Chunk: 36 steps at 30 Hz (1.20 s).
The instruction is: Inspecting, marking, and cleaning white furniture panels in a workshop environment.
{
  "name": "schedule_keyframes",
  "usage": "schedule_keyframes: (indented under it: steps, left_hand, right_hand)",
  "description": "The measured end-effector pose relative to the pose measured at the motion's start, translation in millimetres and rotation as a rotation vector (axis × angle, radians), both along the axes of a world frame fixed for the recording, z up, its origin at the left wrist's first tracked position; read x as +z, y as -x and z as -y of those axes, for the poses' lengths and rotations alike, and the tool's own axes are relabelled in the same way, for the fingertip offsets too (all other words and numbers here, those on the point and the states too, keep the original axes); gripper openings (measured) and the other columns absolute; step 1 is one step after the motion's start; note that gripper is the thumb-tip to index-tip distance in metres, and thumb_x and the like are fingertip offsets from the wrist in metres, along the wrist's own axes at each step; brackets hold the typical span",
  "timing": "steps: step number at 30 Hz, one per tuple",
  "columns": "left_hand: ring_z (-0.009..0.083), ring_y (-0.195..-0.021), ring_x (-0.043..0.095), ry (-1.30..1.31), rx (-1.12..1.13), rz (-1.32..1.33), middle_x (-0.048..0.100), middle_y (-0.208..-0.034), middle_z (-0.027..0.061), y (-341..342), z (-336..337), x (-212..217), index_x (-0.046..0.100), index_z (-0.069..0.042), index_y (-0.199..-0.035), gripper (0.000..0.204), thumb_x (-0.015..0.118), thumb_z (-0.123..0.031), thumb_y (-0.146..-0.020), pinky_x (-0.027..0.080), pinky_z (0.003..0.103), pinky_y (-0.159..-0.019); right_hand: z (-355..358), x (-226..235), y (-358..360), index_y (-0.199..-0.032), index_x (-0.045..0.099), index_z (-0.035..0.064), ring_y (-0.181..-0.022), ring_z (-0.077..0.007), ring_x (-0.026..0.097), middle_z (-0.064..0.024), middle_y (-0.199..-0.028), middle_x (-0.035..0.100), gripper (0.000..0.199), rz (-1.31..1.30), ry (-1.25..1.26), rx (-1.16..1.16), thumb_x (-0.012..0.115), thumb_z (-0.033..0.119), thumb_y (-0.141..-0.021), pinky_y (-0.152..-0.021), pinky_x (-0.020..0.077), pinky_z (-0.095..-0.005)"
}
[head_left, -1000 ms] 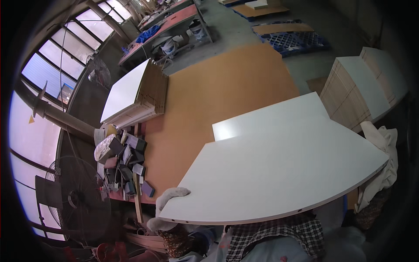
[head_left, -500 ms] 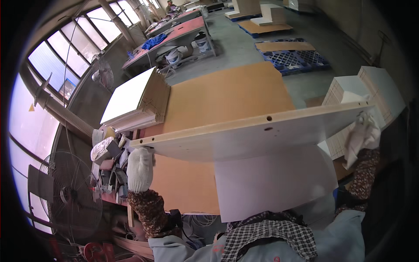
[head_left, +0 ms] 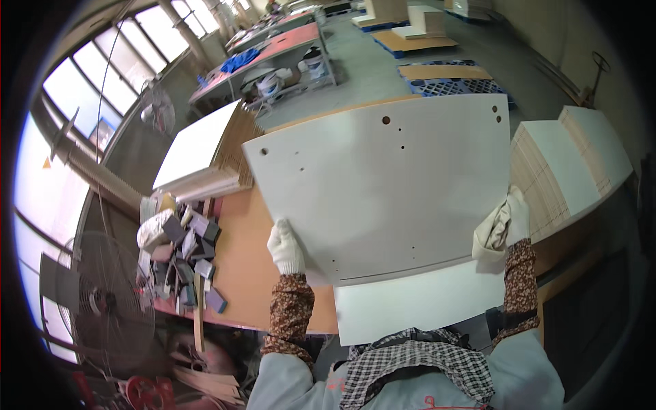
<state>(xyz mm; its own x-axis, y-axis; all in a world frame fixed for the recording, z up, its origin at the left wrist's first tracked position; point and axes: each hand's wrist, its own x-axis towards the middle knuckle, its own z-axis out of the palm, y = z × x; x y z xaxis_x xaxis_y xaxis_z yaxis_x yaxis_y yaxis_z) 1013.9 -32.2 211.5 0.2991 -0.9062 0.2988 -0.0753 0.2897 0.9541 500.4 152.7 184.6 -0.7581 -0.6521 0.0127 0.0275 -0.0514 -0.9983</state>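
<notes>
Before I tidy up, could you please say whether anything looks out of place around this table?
Yes: left of the held board, blocks lie jumbled on the table, some tilted over others, unlike the stacked boards behind them.

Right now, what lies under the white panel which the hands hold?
Another white panel and a brown surface show partly beneath the held panel; their covered parts cannot be seen.

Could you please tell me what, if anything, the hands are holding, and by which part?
A white drilled panel, held by its side edges: left hand at the lower left, right hand at the lower right, with a cream cloth.
</notes>
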Motion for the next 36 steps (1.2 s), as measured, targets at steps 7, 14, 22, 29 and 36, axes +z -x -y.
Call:
schedule_keyframes:
  steps: [7,14,22,29,36]
  left_hand:
    - [0.0156,-0.074,0.059,-0.484,0.063,0.240,0.067,-0.074,0.0066,-13,-16,-29,0.070,0.004,-0.088,0.053,0.061,-0.046,-0.104,0.051,0.036,-0.075]
    - [0.0318,-0.082,0.068,-0.703,0.054,0.472,0.071,-0.082,0.0192,-11,-28,-40,0.071,0.002,-0.089,0.062,0.058,-0.057,-0.100,0.052,0.043,-0.085]
    - [0.0389,-0.102,0.070,-0.864,-0.072,0.492,0.074,-0.105,0.0234,-4,-46,-40,0.073,0.000,-0.101,0.062,0.056,-0.060,-0.098,0.052,0.047,-0.095]
    - [0.0178,-0.090,0.063,-0.211,-0.416,0.084,0.065,-0.097,0.0123,-3,-102,134,0.059,0.005,-0.136,0.049,0.068,-0.016,-0.093,0.052,0.031,-0.085]
    - [0.0279,-0.061,0.065,0.671,-1.445,-0.569,0.067,-0.076,0.0171,-17,-136,245,0.068,-0.002,-0.103,0.025,0.052,-0.021,-0.104,0.057,0.042,-0.055]
  right_hand:
    - [0,3,-17,-0.129,0.061,-0.0083,-0.095,-0.0110,0.062,-0.0049,-0.110,0.066,0.036,-0.044,-0.134,0.138,0.055,0.015,-0.102,-0.082,0.0506,-0.0267]
    - [12,33,-80,-0.119,0.063,-0.0066,-0.084,-0.0104,0.062,-0.0044,-0.100,0.067,0.027,0.021,0.035,-0.261,0.057,0.016,-0.105,-0.070,0.0529,-0.0259]
    - [19,15,-173,-0.138,0.057,-0.0018,-0.097,-0.0253,0.066,-0.0135,-0.110,0.070,0.046,-0.555,-0.399,0.336,0.063,0.021,-0.099,-0.087,0.0537,-0.0353]
    - [14,26,-200,-0.138,0.060,0.0031,-0.128,-0.0437,0.051,-0.0233,-0.142,0.055,0.055,-1.264,-0.329,0.683,0.070,0.014,-0.085,-0.110,0.0406,-0.0511]
    - [26,22,-206,-0.136,0.061,0.0035,-0.132,-0.0448,0.050,-0.0230,-0.148,0.053,0.052,-1.300,-0.333,0.710,0.070,0.012,-0.085,-0.113,0.0399,-0.0505]
